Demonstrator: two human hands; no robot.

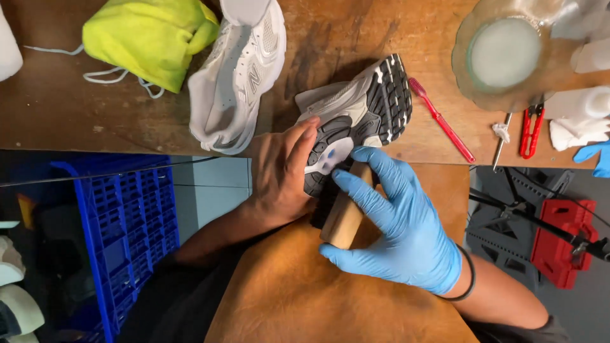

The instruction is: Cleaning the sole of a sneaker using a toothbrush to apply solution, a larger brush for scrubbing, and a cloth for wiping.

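The bare left hand (279, 174) grips the grey shoe (352, 114) sole-up at the table (63, 121) edge, the gloved right hand (397, 219) grips a wooden brush (343, 219) on the dirty-looking sole

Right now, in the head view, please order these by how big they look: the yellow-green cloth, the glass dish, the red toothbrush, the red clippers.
1. Yellow-green cloth and glass dish: alike, not ranked.
2. Red toothbrush.
3. Red clippers.
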